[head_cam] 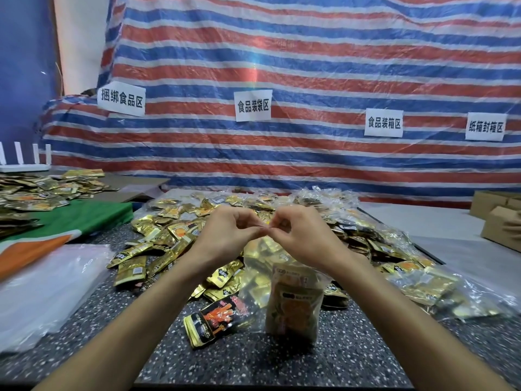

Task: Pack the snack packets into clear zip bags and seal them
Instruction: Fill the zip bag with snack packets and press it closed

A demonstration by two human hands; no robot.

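A person's two bare forearms reach from the near edge over a dark speckled stone tabletop [282,359]. The left hand [228,230] and right hand [296,232] meet in the middle of the view, knuckles up and fingers curled. Each pinches the top edge of a clear plastic zip bag [255,277] between thumb and fingertips, and the two pinches almost touch.

The bag hangs down from the hands, and its bottom sits on the tabletop near the person. It is see-through and crinkled, and it holds an upright stack of snack packets with an orange picture on the front one. Whether the zip strip is fully closed cannot be seen.

Behind and around the bag, a loose heap of gold foil snack packets [174,230] spreads across the tabletop. Just left of the bag lies a small bundle of black and red snack packets [211,320]. To the right are already filled clear bags of gold packets [423,286]. At the near left lies a flat stack of empty clear plastic bags [48,292], with a green and orange cloth [70,221] beyond it.

A red, white and blue striped tarpaulin [282,66] covers the far wall and carries white paper signs [253,105] with Chinese lettering. Brown cardboard boxes [496,218] stand at the far right.
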